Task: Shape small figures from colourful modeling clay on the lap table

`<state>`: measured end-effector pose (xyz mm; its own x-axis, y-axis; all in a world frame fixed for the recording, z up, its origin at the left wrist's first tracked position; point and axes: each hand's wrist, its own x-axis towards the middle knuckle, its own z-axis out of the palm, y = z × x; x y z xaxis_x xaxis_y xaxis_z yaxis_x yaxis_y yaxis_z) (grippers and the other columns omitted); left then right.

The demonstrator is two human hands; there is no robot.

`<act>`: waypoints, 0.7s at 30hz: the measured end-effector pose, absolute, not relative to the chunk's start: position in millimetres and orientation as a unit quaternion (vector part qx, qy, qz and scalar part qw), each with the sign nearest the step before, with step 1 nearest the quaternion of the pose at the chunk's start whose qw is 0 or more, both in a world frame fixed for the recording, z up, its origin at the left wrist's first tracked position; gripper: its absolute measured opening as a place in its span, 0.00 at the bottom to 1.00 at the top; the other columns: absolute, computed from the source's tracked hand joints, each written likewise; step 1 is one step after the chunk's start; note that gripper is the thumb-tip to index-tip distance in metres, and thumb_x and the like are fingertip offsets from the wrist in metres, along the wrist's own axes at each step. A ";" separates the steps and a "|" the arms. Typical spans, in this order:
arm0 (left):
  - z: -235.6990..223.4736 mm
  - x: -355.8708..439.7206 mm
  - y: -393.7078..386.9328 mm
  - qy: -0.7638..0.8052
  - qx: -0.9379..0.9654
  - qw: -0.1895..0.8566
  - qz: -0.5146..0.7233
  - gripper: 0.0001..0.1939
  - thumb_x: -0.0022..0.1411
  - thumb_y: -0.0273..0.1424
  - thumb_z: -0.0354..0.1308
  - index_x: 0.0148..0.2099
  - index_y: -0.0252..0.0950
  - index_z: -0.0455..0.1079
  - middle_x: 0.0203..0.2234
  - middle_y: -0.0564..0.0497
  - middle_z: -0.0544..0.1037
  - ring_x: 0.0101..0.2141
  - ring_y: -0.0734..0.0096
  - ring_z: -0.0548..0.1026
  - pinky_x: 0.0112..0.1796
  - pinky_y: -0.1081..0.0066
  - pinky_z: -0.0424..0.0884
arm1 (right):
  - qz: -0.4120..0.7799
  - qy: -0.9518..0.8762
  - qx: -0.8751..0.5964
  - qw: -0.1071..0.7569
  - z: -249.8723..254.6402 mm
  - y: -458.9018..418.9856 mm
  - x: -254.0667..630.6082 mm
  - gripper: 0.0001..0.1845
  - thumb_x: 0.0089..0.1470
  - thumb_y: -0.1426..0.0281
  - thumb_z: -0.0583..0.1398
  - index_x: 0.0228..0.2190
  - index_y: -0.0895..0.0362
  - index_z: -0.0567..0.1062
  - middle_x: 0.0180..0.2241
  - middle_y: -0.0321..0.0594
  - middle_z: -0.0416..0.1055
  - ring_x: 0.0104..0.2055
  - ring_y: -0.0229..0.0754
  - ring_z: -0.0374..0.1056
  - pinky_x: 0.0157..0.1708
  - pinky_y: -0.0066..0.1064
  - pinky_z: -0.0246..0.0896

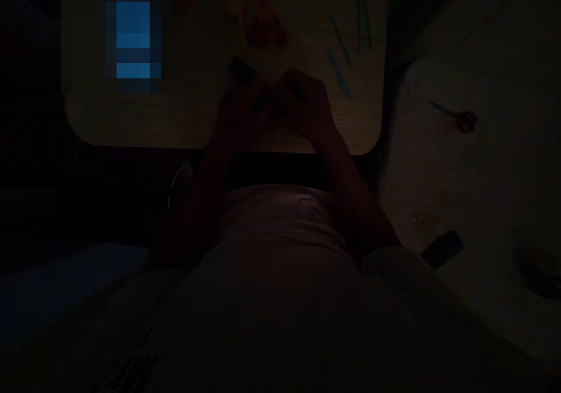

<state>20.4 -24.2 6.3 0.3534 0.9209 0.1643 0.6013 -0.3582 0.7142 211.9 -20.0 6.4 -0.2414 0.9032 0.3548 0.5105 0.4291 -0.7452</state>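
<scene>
The picture is very dark. Over the near part of a wooden table [144,121], my left hand [243,109] and my right hand [307,97] meet with fingers bent and closed. Between the fingertips shows a small dark piece [262,102], its kind too dim to make out. Just beyond my left hand lies a dark lump [241,70]. Farther back sits a red thing with a pinkish top [264,24], beside a yellow-orange thing [235,1] with a strip hanging towards me.
Several thin blue-green plastic tools [339,74] lie on the table's right side. On a pale surface [482,182] to the right are scissors [464,121] and a dark rectangular object [442,249]. A blurred blue patch [133,27] covers the upper left.
</scene>
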 end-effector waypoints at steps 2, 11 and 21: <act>3.2 19.2 -23.7 0.486 0.772 0.280 0.300 0.17 0.70 0.52 0.55 0.48 0.49 0.77 0.39 0.53 0.84 0.47 0.49 0.77 0.47 0.49 0.70 | 0.252 -0.745 -0.474 0.396 6.1 -19.7 211.9 0.31 0.73 0.40 0.51 0.29 0.50 0.64 0.30 0.37 0.69 0.35 0.46 0.68 0.40 0.37 0.62; -3.0 19.8 -20.5 0.487 0.771 0.270 0.310 0.17 0.70 0.52 0.57 0.47 0.47 0.77 0.38 0.54 0.84 0.43 0.53 0.77 0.46 0.50 0.70 | 0.275 -0.732 -0.475 0.403 2.6 -18.5 213.0 0.29 0.72 0.41 0.53 0.30 0.50 0.67 0.30 0.37 0.68 0.37 0.48 0.70 0.41 0.38 0.66; -3.6 18.9 -19.0 0.486 0.774 0.266 0.307 0.20 0.69 0.55 0.56 0.46 0.47 0.76 0.34 0.55 0.82 0.42 0.54 0.75 0.45 0.51 0.70 | 0.244 -0.742 -0.463 0.419 5.4 -19.0 211.3 0.32 0.72 0.40 0.49 0.28 0.50 0.64 0.28 0.37 0.65 0.33 0.46 0.67 0.38 0.38 0.62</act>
